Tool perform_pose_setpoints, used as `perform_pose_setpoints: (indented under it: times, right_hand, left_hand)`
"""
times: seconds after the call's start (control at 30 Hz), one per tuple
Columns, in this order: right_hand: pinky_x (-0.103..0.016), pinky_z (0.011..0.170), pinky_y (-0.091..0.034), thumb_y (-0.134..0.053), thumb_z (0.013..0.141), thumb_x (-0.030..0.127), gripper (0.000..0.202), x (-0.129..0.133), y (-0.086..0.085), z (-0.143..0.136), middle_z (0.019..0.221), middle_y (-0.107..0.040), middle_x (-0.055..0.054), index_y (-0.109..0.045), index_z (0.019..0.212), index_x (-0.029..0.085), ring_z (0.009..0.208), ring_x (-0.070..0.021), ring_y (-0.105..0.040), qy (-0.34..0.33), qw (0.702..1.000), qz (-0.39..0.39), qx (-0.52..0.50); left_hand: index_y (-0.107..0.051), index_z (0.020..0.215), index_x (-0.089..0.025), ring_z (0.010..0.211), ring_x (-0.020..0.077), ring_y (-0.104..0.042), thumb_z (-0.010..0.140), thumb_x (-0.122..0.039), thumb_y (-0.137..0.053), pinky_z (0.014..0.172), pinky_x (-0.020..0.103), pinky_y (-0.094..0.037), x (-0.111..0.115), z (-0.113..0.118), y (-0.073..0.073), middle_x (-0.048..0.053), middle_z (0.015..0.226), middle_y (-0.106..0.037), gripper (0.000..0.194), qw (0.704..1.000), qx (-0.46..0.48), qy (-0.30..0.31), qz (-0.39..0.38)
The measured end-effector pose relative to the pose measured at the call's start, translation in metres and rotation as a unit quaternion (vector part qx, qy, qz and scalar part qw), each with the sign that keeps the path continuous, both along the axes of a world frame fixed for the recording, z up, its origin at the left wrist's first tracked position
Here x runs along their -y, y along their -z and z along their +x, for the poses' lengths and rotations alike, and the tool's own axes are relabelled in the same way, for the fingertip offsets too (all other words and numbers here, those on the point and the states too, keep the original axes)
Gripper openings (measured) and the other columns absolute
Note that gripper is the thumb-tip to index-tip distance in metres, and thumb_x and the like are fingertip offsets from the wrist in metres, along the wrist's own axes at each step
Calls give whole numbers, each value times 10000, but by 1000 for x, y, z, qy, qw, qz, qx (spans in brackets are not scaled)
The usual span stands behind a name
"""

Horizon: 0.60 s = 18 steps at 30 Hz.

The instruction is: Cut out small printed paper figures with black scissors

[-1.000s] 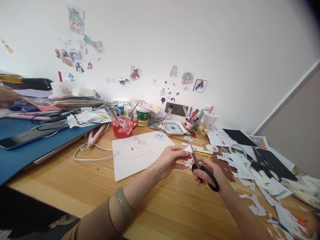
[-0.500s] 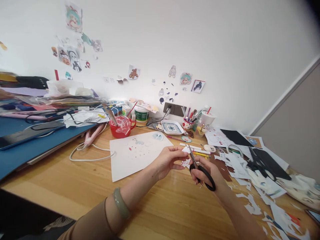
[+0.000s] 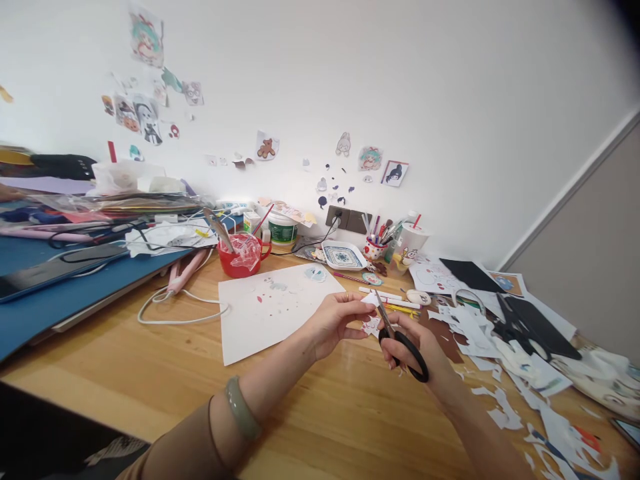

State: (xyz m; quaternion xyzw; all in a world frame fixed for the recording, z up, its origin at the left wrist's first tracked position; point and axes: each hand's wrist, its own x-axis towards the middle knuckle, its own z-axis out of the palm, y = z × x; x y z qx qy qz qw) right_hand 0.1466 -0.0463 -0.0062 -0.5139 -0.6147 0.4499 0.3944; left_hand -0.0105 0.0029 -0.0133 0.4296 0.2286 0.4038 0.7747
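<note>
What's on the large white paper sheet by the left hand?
Large white paper sheet: pale-blue piece near its far right corner, small reddish and grey specks, loose or printed unclear. The left hand hides part of its right side; anything there is unseen.

Bright, soft light; stretched edges.

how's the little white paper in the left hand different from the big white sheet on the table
The little paper is far smaller than the big sheet. The little paper is pinched in the left hand, next to the scissors in the right hand; the big sheet lies flat on the table. The little paper's visible face looks plain, while the big sheet carries small coloured bits or marks. Both are white.
</note>
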Motion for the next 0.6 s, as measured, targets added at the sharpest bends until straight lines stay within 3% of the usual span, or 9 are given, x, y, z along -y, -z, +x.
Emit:
perform_pose_setpoints:
  times: [0.6]
  right_hand:
    - [-189, 440, -397, -584, 696, 267, 171, 2, 1, 0, 525, -475, 75, -468, 804, 202, 463, -74, -447, -6, 1000, 6, -6]
  left_hand:
    - [-616, 701, -131, 680, 97, -512, 584, -282, -697, 535, 201, -417, 0, -1, -1, 20, 738, -566, 207, 1000, 6, -12, -8]
